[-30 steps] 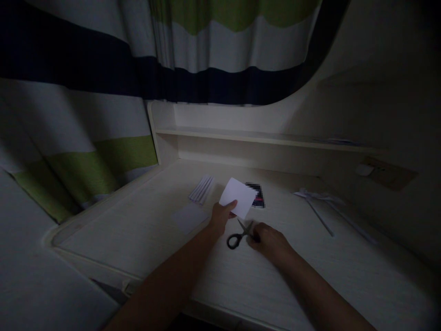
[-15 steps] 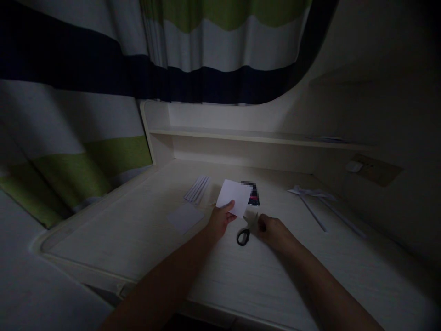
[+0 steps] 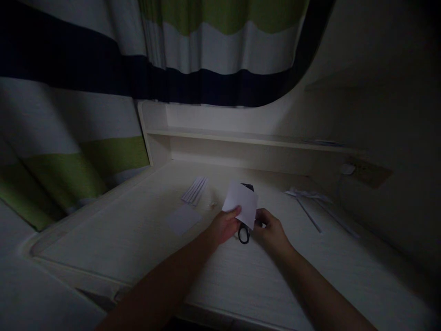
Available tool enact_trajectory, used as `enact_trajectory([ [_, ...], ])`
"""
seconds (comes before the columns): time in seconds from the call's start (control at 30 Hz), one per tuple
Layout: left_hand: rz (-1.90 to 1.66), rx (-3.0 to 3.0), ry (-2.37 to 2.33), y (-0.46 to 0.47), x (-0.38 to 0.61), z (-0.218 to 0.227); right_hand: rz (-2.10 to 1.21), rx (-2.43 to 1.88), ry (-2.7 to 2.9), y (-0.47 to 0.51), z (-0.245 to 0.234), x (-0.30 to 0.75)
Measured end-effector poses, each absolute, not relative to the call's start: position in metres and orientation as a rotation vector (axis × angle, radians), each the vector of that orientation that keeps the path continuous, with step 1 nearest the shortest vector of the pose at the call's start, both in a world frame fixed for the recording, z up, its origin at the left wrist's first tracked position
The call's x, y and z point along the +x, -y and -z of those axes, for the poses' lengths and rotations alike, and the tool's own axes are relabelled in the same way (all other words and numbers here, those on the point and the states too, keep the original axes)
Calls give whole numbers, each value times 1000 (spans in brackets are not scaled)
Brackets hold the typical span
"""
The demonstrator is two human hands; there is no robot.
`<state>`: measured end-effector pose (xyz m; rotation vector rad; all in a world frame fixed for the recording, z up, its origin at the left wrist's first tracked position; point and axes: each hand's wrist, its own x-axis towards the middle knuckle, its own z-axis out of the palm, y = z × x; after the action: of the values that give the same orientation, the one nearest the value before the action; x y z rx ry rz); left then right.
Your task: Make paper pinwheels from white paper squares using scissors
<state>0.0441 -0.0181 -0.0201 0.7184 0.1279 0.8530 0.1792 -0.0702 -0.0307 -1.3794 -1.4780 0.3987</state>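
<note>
A white square sheet of paper [image 3: 242, 201] is pinched in my left hand [image 3: 225, 226], thumb on top and fingers beneath. Close to the paper's lower right edge, my right hand [image 3: 270, 228] is closed, apparently around one handle of a pair of scissors [image 3: 244, 234]. The black loop of the other handle shows between my hands, below the sheet. Paper hides the blades, so I cannot tell whether they touch it. A phone [image 3: 248, 186] lies mostly covered behind the sheet.
Left of my hands lie a flat paper square [image 3: 183, 219] and several folded paper strips [image 3: 195, 190]. Thin paper sticks [image 3: 309, 214] lie at the right. A shelf [image 3: 237, 136] crosses the back of the white desk [image 3: 131, 239]; a curtain [image 3: 220, 85] hangs above.
My left hand has brought the paper rightward and lower, over the scissor blades and more of the phone. My right hand is now beside the paper's edge. The view has shifted slightly.
</note>
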Motion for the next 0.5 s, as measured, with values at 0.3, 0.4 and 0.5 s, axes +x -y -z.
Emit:
enact_trajectory([
  [0.3, -932, 764, -218, 18, 50, 24, -186, -1312, 1690, 68, 42, 173],
  [0.4, -962, 838, -299, 16, 50, 21, 67, -1276, 1768, 74, 32, 174],
  [0.5, -1035, 899, -439, 12, 47, 18, 307, -1263, 1790, 80, 21, 171],
])
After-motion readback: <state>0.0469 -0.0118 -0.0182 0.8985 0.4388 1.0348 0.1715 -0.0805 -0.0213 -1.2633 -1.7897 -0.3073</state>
